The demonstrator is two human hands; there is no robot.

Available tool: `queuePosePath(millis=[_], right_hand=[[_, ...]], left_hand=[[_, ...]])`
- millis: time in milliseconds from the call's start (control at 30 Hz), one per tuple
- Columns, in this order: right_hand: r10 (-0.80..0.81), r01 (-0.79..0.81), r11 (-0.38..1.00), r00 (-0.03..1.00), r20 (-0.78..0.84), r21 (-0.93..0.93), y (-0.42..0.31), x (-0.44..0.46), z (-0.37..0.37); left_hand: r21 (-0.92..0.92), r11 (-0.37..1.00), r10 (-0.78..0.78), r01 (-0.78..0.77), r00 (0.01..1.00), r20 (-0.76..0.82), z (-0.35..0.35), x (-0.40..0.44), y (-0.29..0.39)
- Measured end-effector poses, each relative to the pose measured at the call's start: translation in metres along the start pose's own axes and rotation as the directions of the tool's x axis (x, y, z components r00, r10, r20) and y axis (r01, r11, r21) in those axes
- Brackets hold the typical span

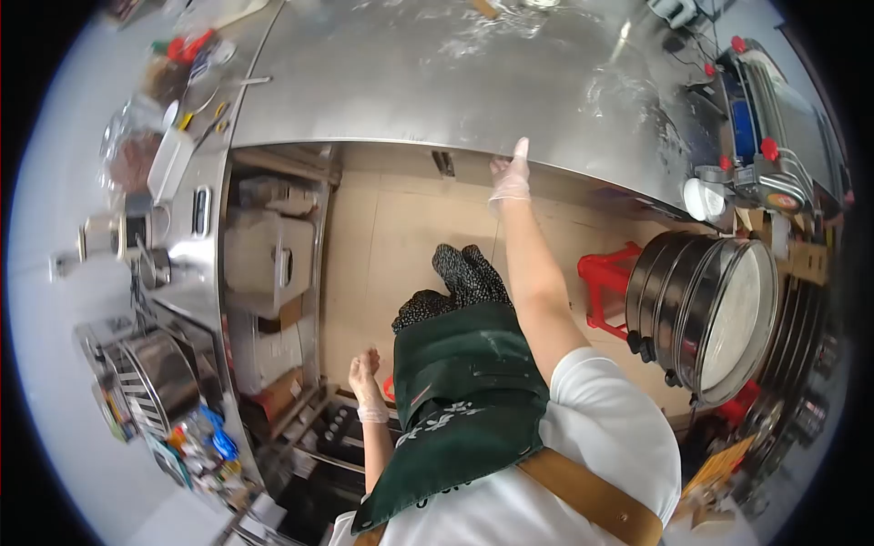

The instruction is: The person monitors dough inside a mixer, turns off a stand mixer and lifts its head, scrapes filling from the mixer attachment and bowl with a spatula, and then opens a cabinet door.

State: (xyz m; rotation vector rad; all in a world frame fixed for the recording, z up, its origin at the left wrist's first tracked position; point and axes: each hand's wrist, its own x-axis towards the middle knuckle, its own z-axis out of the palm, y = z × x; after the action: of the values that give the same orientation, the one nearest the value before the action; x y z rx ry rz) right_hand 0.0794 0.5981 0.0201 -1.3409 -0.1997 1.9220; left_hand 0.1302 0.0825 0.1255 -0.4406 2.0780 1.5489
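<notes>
My right hand, in a clear glove, reaches forward to the front edge of the steel table. Its fingertips overlap the edge and the thumb side is apart; no object shows in it. Low at the left, beside the open shelves under the side counter, hangs my left hand, also gloved. Its fingers are loosely bent and somewhat apart, with nothing visible between them. A dark green apron covers my front.
Several stacked round steamers stand at the right by a red stool. A roller machine sits at the table's right end. On the left counter are scissors and a steel pot. A plastic bin fills a shelf below.
</notes>
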Motion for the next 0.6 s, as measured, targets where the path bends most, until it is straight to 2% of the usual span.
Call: queuePosePath(millis=[33, 67, 233, 300, 367, 433, 467, 533, 600], right_hand=[[0.03, -0.033, 0.998, 0.998, -0.061, -0.053, 0.0, -0.003, 0.003], [0.002, -0.007, 0.993, 0.999, -0.045, -0.116, 0.002, 0.004, 0.002], [-0.078, 0.078, 0.997, 0.976, -0.205, -0.012, 0.011, -0.014, 0.023], [-0.086, 0.093, 0.996, 0.952, -0.294, 0.012, 0.011, -0.022, 0.032], [-0.114, 0.118, 0.993, 0.968, -0.224, 0.005, 0.043, -0.013, 0.02], [-0.139, 0.138, 0.99, 0.986, -0.091, -0.019, 0.073, -0.01, 0.011], [-0.142, 0.142, 0.989, 0.99, 0.004, -0.044, 0.09, -0.017, 0.006], [-0.159, 0.16, 0.985, 0.987, 0.029, -0.06, 0.129, -0.032, -0.001], [-0.049, 0.051, 0.993, 0.999, 0.021, -0.106, 0.148, -0.058, -0.017]], left_hand=[[0.018, 0.998, -0.059, 0.059, 0.998, 0.017, -0.002, 0.011, 0.003], [0.061, 0.997, -0.053, 0.05, 0.997, 0.051, -0.001, 0.019, 0.017], [0.255, 0.965, -0.004, -0.06, 0.97, 0.242, 0.011, 0.108, 0.082], [0.252, 0.957, 0.04, -0.141, 0.93, 0.366, 0.033, 0.142, 0.116], [0.263, 0.925, 0.112, -0.273, 0.86, 0.498, 0.071, 0.177, 0.142], [0.246, 0.931, 0.069, -0.27, 0.791, 0.608, 0.13, 0.21, 0.151], [0.35, 0.883, 0.013, -0.313, 0.761, 0.648, 0.168, 0.217, 0.157], [0.35, 0.816, 0.094, -0.46, 0.703, 0.705, 0.243, 0.232, 0.145], [0.305, 0.801, 0.166, -0.516, 0.68, 0.715, 0.31, 0.258, 0.119]])
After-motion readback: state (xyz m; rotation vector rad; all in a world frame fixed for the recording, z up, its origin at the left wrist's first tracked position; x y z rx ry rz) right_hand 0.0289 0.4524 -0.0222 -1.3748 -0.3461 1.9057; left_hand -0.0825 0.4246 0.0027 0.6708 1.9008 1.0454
